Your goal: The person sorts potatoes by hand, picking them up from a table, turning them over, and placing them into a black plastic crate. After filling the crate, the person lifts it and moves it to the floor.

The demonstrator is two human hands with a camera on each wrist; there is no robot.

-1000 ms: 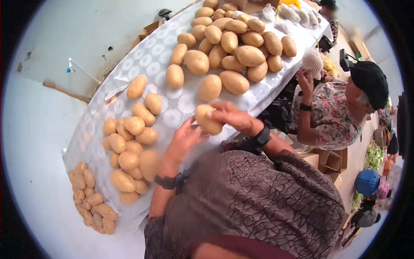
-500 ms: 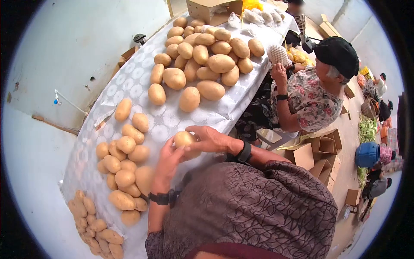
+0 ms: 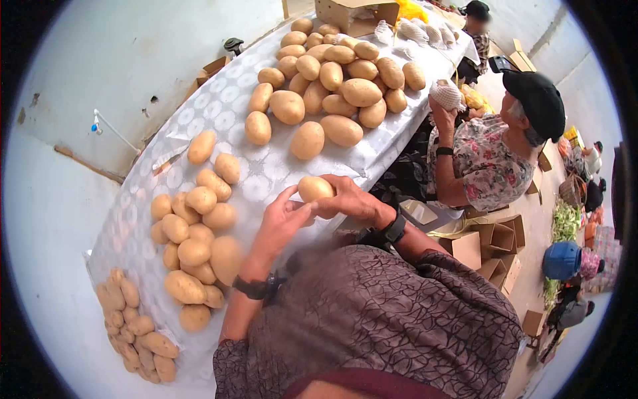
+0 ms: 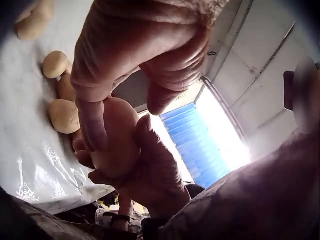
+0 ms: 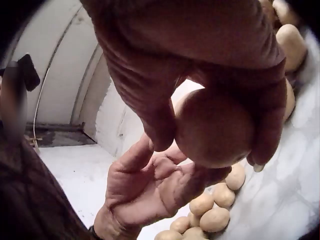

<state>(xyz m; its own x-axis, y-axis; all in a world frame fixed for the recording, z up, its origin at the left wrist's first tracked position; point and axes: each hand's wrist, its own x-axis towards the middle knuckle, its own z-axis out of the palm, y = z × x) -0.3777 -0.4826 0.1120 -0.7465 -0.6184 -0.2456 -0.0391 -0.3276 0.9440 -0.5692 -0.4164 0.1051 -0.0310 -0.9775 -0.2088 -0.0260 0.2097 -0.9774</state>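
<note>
Over the near edge of the table, my right hand [image 3: 351, 199] grips a potato [image 3: 314, 189] between thumb and fingers. My left hand [image 3: 280, 223] is right beside it. In the right wrist view the left palm [image 5: 150, 192] faces up, with its loosely extended fingers reaching under the held potato [image 5: 215, 132]. From the left wrist, one left finger lies along the potato's skin [image 4: 120, 135], while the left thumb stands apart from it. A group of loose potatoes [image 3: 194, 253] lies by my left forearm. Farther up the table is a larger pile of potatoes [image 3: 361, 93].
A patterned white cloth covers the table [image 3: 256, 163]. Another heap of potatoes [image 3: 141, 326] lies at lower left. At right, a seated person [image 3: 475, 153] holds a net-sleeved item [image 3: 446, 95]. Cardboard boxes [image 3: 492, 239] and a blue barrel [image 3: 561, 260] stand on the floor; a carton [image 3: 355, 16] sits at the table's far end.
A second ago my left hand was slightly apart from the potato; the two hands have come together around it. The potato has been turned in the right hand. The head view has shifted.
</note>
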